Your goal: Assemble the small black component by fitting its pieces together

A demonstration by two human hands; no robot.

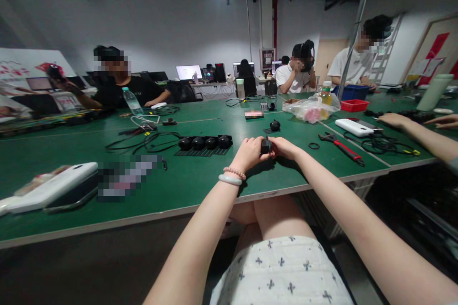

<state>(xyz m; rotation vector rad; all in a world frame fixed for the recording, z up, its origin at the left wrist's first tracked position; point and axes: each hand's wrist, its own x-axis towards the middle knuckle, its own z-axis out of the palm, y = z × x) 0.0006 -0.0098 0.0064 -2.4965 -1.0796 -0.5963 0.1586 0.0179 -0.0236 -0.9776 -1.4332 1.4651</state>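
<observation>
Small black part [265,147], thin upright plate [268,142], left hand [250,151] and right hand [285,147] gripping

Pink beads [234,171] and a pale bangle [230,180] circle the left wrist [240,164]; dark crosses [282,262] dot white clothing [258,279].
</observation>
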